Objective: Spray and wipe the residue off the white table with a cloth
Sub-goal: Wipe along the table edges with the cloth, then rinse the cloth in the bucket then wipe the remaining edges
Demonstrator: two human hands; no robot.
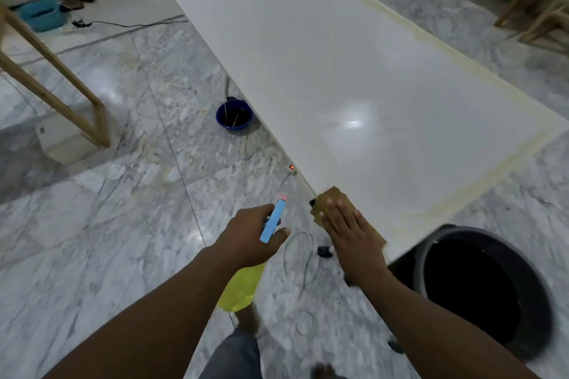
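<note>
1. L hand [252, 234]: the forearm reaches forward over the marble floor [123, 194]. The fingers curl round the neck of the spray bottle [243, 284] and grip it. The blue head points up and away, and the yellow body hangs below the wrist.
2. R hand [349, 226]: palm down, fingers straight and together, pressing flat on the brown cloth [331, 195].
3. The cloth lies on the near L corner of the white table [323, 71], w/ one side over the edge.
4. A dark bin [423, 255] stands on the floor just R of the R forearm, close to the table's near end.
5. The residue [480, 181] is a yellowish band along the near and R edges of the table.
6. Farther: a blue bowl [234, 116] on the floor beside the table's L edge, a wooden frame [103, 123] at L, and a teal basin [41, 17] at the back.
</note>
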